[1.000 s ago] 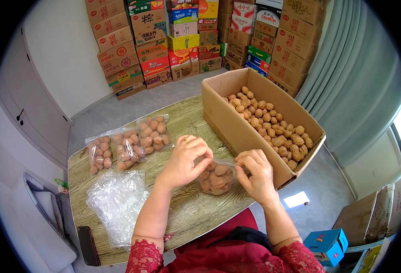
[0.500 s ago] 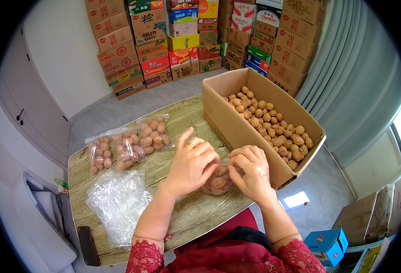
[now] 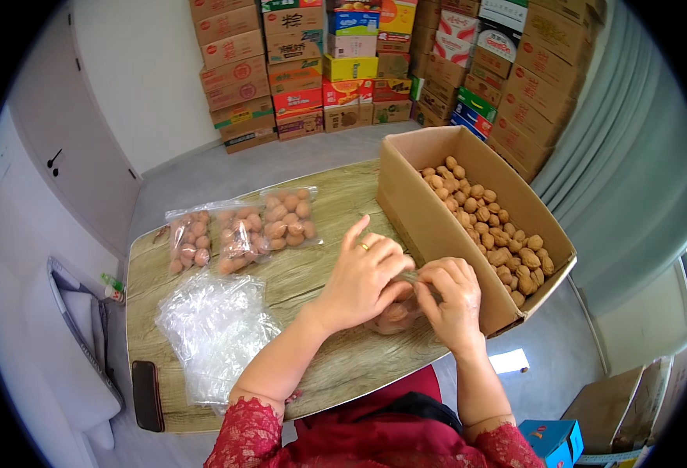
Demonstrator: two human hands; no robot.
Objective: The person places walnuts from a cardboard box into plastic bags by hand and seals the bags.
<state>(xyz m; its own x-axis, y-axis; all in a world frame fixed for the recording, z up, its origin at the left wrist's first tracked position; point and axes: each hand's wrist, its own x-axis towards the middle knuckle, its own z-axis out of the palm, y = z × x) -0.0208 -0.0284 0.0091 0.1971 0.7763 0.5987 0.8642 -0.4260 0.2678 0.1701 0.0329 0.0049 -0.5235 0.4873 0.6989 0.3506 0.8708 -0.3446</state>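
A clear plastic bag of walnuts (image 3: 393, 317) stands on the wood-grain table in front of me, partly hidden behind my fingers. My left hand (image 3: 367, 274) pinches the bag's top edge between thumb and fingers, its index finger raised. Close beside it, my right hand (image 3: 451, 298) grips the same edge with thumb and fingertips. To the right of both hands stands an open cardboard box (image 3: 406, 183) with many loose walnuts (image 3: 499, 234) in it. Farther left lie three filled bags of walnuts (image 3: 238, 234), side by side.
A pile of flat clear plastic bags (image 3: 215, 331) covers the table's left part. A dark phone (image 3: 147, 396) lies at the near left corner of the table (image 3: 336, 366). Stacked cartons (image 3: 297, 78) line the back wall. A blue box (image 3: 550, 441) stands at lower right.
The whole view has shifted, so the table and box appear farther right. Both hands stay at the bag's top, now closer together along its edge.
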